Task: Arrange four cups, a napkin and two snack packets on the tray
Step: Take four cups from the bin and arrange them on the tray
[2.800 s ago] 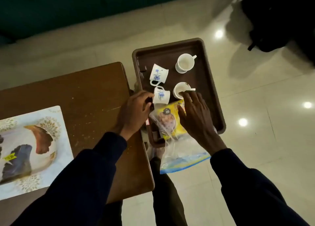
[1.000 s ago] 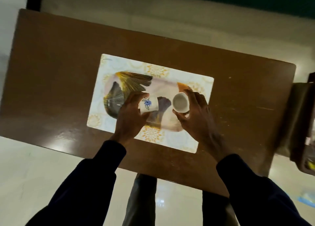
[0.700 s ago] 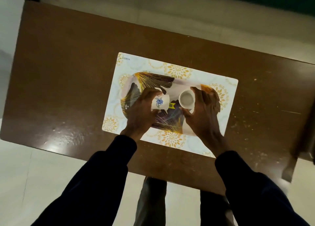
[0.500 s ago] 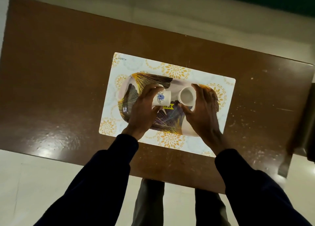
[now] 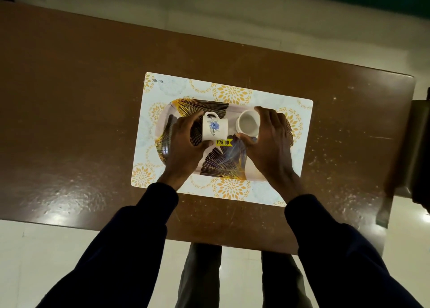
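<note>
A patterned tray (image 5: 223, 165) with dark and gold fan leaves and a yellow price sticker (image 5: 223, 142) lies on a floral placemat (image 5: 232, 189). My left hand (image 5: 183, 142) grips a white cup with a blue flower (image 5: 214, 126), tipped on its side with the handle pointing away from me, over the tray's middle. My right hand (image 5: 271, 145) grips a plain white cup (image 5: 248, 122) with its mouth facing up, over the tray's far right part. I cannot tell whether either cup touches the tray. No napkin or snack packet is in view.
The placemat sits in the middle of a brown wooden table (image 5: 69, 112) with a scuffed, shiny top. At the far right edge a dark brown object (image 5: 416, 149) adjoins the table. Pale tiled floor (image 5: 35, 256) surrounds the table; my legs show below its near edge.
Both hands, each with its cup, have held nearly still over the patterned tray for the last second. Earlier they were at a brown tray with cups and snack packets beside the table.
</note>
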